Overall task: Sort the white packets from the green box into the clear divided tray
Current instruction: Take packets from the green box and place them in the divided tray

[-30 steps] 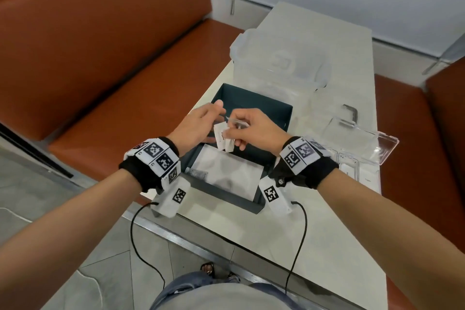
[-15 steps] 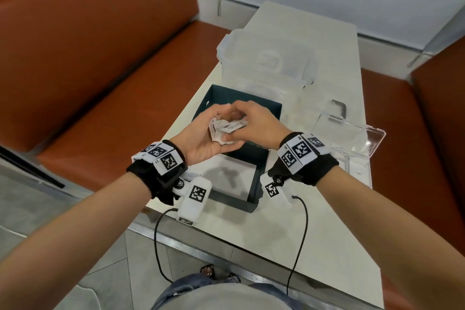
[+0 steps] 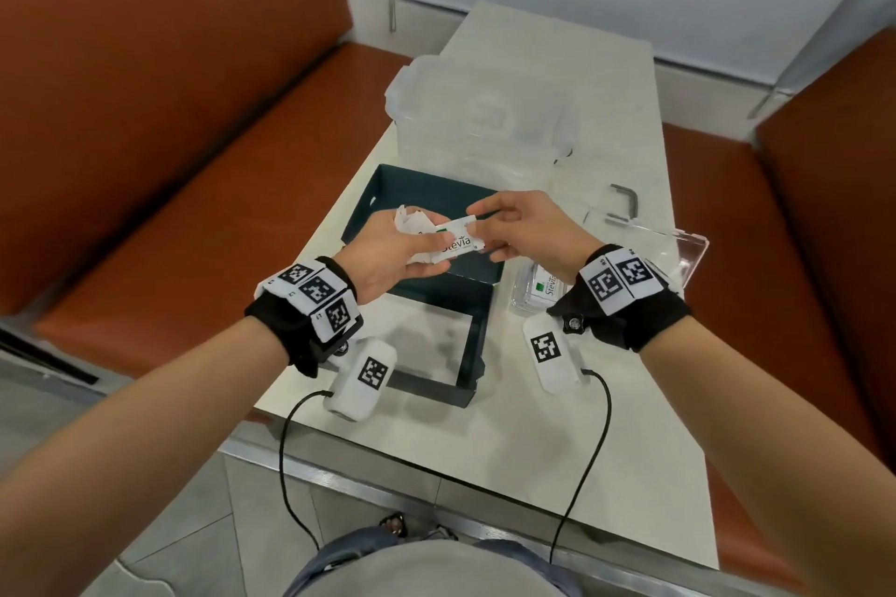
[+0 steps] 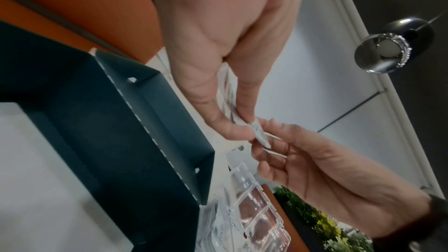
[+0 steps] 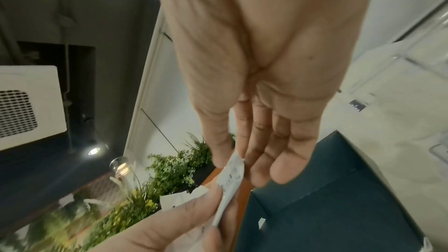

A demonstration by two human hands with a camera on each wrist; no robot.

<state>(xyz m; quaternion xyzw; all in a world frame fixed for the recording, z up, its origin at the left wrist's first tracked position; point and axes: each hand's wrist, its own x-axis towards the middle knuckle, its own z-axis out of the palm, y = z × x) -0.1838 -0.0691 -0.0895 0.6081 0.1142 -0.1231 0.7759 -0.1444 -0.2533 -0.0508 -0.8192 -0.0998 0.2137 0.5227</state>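
Observation:
My left hand (image 3: 419, 250) is held palm-up over the open green box (image 3: 422, 189) and grips a bunch of white packets (image 3: 412, 228). My right hand (image 3: 477, 228) pinches one end of a single "Stevia" packet (image 3: 458, 241) that still lies against the bunch. In the left wrist view that packet (image 4: 260, 133) sits between both hands' fingertips. In the right wrist view, thumb and forefinger pinch the packet (image 5: 230, 171). The clear divided tray (image 3: 526, 305) stands right of the box under my right wrist, with a packet (image 3: 548, 286) in one compartment.
The tray's clear lid (image 3: 645, 233) stands open behind my right wrist. A large clear plastic tub (image 3: 485, 121) sits behind the box. A white sheet (image 3: 426, 335) covers the near half of the box floor. Orange benches (image 3: 194, 160) flank the narrow table (image 3: 533, 451).
Both hands were bunched together over the box around the packets. Now the left palm faces up with the bunch and the right hand has drawn one packet out to the right.

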